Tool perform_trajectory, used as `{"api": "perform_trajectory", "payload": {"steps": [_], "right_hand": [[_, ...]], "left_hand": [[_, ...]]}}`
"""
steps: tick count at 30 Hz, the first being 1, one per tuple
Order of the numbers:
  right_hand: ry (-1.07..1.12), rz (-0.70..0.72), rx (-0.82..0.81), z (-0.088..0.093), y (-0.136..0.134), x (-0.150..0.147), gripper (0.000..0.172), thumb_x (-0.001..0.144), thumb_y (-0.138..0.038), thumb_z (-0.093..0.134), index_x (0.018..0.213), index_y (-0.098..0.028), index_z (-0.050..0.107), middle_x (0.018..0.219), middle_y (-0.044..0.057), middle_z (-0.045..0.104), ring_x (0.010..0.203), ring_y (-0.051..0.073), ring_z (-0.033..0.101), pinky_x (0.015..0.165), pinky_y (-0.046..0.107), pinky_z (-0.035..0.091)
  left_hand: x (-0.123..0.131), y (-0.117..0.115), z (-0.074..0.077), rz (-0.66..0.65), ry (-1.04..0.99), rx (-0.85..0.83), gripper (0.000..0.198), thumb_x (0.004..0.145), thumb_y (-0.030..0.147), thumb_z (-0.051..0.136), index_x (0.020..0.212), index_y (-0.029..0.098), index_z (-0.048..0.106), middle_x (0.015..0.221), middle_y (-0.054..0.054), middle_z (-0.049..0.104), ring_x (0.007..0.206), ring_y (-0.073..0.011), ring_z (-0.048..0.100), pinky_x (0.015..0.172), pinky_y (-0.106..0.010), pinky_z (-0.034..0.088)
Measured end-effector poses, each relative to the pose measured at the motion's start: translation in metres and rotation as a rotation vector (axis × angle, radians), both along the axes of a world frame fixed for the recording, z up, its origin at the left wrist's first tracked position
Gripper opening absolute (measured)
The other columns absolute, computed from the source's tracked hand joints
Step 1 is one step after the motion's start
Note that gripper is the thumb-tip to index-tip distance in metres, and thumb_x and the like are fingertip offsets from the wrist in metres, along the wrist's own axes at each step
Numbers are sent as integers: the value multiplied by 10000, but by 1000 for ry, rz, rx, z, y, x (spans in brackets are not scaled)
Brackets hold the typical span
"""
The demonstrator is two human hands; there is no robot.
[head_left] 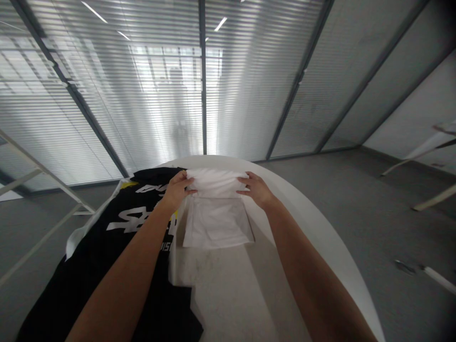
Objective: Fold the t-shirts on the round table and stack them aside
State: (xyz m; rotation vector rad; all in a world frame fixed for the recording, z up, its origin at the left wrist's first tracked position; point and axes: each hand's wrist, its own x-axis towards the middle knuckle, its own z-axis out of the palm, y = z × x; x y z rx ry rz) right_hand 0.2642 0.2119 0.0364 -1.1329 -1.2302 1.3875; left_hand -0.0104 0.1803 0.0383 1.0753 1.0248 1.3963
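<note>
White cloth (218, 222) lay toward the far side of the white table (231, 289).
Left hand (178, 189) and right hand (259, 191) pinched opposite side edges of its far part; near part lay flat. Black garment (89, 280) with white lettering (132, 221) lay just left; slatted blinds (153, 71) stood beyond; grey floor (342, 199) showed to the right.

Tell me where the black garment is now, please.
In the head view, the black garment lies on the left of the table, beside the white cloth.
</note>
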Motion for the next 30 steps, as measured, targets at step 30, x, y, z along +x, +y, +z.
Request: {"api": "perform_trajectory", "payload": {"steps": [30], "right_hand": [[-702,458,242,22,-5,23,152,702,-228,537,794,-178,647,818,27,680,820,199,612,792,297,451]], "left_hand": [[-31,-22,48,-497,784,-60,224,722,319,574,771,186,747,729,-83,694,694,-217,650,660,-306,502]]}}
